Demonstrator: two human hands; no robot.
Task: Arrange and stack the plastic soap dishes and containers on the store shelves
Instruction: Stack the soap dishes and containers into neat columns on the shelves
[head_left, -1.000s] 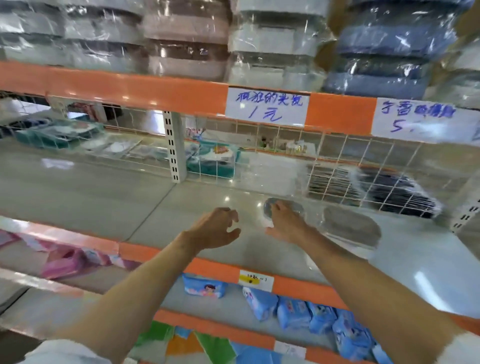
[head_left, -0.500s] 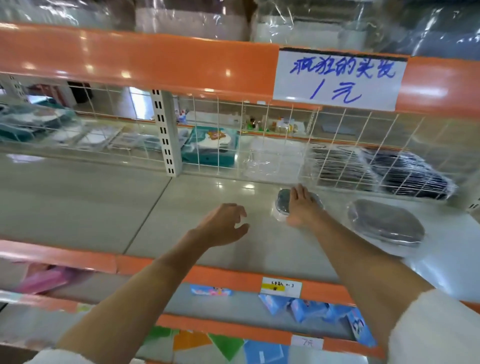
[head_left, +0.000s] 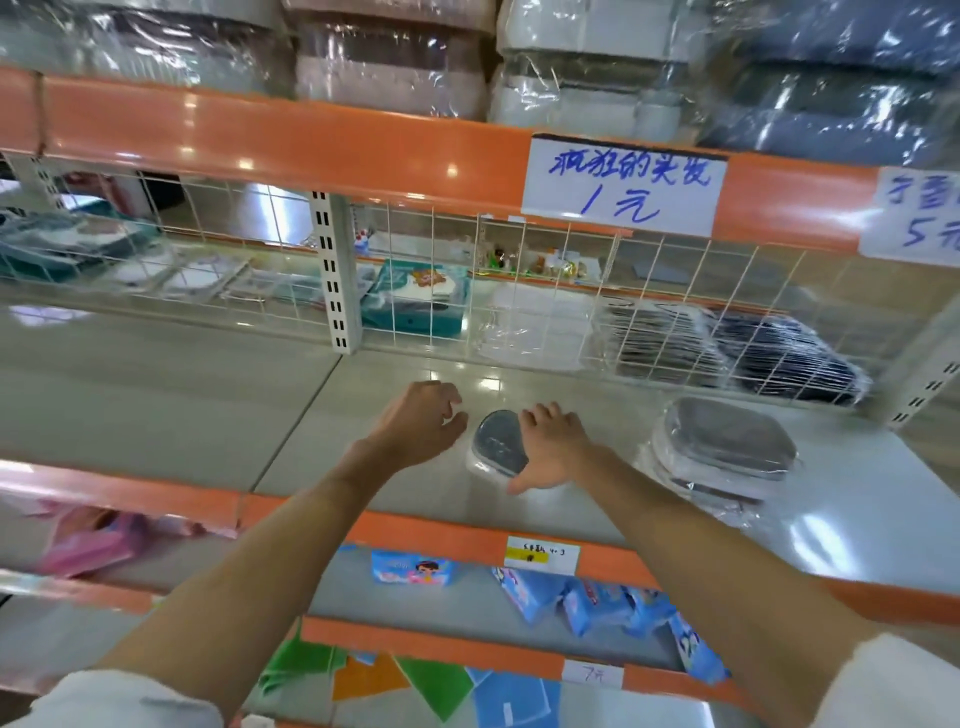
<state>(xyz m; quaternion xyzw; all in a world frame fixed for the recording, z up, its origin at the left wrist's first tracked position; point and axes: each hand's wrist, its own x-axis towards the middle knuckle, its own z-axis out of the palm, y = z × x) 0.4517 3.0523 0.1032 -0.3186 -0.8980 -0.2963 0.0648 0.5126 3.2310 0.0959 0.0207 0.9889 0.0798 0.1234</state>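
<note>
A small oval soap dish (head_left: 493, 441), grey with a clear plastic wrap, lies on the pale middle shelf (head_left: 156, 410). My right hand (head_left: 553, 449) rests on its right half, fingers over the far end and thumb stretched out by the near edge. My left hand (head_left: 421, 421) hovers just left of the dish with loosely curled fingers and holds nothing. To the right sits a wrapped stack of larger grey dishes (head_left: 722, 449).
A white wire grid (head_left: 545, 291) closes the back of the shelf, with dark wrapped goods (head_left: 753, 353) behind it. An orange rail with a price label (head_left: 623, 184) runs overhead. Blue packets (head_left: 597, 603) lie on the shelf below.
My right hand has slid the small dish leftward, away from the wrapped stack. My left hand now sits closer to the dish's left side. The view has shifted.
</note>
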